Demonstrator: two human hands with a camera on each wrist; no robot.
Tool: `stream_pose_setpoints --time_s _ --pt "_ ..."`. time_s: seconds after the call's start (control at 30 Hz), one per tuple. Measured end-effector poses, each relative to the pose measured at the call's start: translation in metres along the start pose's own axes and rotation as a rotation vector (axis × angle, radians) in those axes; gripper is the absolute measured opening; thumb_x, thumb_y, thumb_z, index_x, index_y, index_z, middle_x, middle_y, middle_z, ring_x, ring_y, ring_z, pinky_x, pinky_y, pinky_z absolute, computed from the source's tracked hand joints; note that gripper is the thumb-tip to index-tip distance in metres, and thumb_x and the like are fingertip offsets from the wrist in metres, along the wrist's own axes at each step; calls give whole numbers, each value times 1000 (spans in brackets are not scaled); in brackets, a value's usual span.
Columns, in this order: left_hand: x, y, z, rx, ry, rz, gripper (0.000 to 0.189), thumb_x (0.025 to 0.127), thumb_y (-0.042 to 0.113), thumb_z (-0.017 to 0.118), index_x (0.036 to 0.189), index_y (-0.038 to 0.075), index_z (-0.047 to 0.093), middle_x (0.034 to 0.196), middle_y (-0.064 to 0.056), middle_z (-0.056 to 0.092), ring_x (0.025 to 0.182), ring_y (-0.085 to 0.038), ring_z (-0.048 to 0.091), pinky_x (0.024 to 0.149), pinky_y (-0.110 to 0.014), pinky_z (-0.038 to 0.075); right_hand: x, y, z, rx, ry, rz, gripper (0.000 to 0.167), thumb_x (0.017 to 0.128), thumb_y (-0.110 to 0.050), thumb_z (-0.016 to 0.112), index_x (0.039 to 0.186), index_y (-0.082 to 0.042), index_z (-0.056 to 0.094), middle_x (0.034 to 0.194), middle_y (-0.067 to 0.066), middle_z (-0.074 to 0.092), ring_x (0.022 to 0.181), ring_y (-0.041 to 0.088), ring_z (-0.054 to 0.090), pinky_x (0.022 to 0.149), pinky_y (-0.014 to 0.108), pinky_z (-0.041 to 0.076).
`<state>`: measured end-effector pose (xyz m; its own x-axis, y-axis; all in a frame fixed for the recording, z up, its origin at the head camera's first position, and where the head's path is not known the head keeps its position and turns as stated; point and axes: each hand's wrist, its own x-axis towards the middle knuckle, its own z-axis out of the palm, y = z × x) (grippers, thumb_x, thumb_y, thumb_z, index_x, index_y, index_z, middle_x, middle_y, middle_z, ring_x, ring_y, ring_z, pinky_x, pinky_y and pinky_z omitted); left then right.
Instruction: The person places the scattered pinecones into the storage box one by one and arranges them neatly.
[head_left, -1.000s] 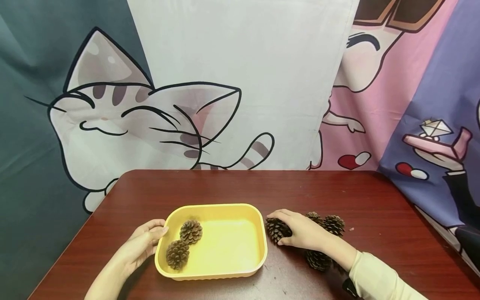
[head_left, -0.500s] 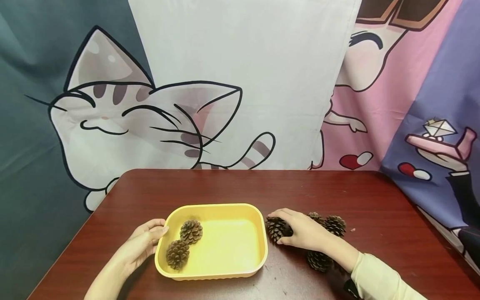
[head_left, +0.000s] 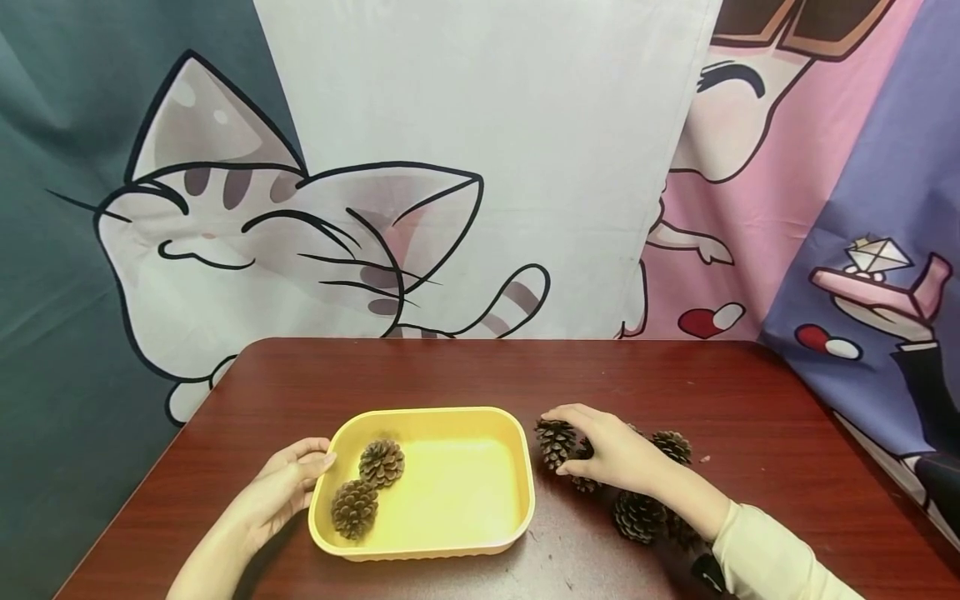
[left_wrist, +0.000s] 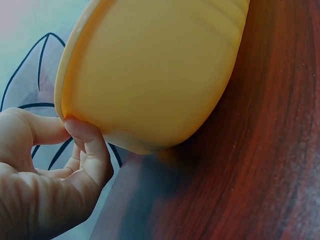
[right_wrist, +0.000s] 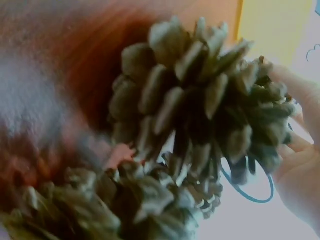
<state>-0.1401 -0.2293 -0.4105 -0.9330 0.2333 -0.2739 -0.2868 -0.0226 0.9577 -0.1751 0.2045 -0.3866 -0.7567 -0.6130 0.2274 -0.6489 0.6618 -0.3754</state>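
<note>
A yellow plastic tray (head_left: 468,549) holds two pine cones, an upper one (head_left: 382,463) and a lower one (head_left: 355,509), at its left end. My left hand (head_left: 281,490) pinches the tray's left rim between thumb and fingers, as the left wrist view also shows (left_wrist: 60,175). Right of the tray, my right hand (head_left: 611,450) grips a brown pine cone (head_left: 556,443) between thumb and fingertips. Another pine cone (head_left: 585,475) shows partly under that palm. In the right wrist view, a large pine cone (right_wrist: 180,95) overlaps the hand (right_wrist: 300,170).
More pine cones lie around the right forearm, including a large one (head_left: 639,517) and one behind the wrist (head_left: 671,447); some are partly hidden. A black object (head_left: 707,572) sits by the sleeve. Behind the reddish-brown table (head_left: 450,367) hangs a cartoon-printed cloth (head_left: 487,167).
My right hand has shifted slightly up and away with the pine cone in its fingers, uncovering another cone beneath the palm. The left hand and tray stay put.
</note>
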Motion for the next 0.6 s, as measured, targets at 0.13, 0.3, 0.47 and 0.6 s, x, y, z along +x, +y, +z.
stream_pose_setpoints --time_s 0.13,0.3,0.47,0.6 --pt "0 -1 -2 0 -7 5 22 94 15 54 108 7 40 91 1 60 86 -12 61 75 -30 53 1 0 -8 -7 63 -23 63 71 -24 81 127 -12 53 123 -1 57 113 16 55 89 37 49" --pt "-1 -2 -4 4 -18 16 22 94 16 54 109 7 40 93 1 61 87 -13 62 75 -30 53 2 -1 -16 -14 147 -43 64 69 -23 83 126 -10 55 123 -1 58 114 17 55 91 38 47" --pt "0 -3 -3 3 -14 6 22 94 16 54 109 8 40 94 1 60 87 -14 61 75 -31 53 3 -3 -19 -2 179 -26 66 69 -26 83 127 -13 54 124 -3 58 115 16 54 91 38 47" --pt "1 -2 -1 0 2 5 23 94 16 55 109 7 40 93 1 60 86 -14 61 74 -31 52 2 -8 -16 19 185 -1 66 70 -30 82 128 -18 53 125 -5 56 115 13 54 91 36 48"
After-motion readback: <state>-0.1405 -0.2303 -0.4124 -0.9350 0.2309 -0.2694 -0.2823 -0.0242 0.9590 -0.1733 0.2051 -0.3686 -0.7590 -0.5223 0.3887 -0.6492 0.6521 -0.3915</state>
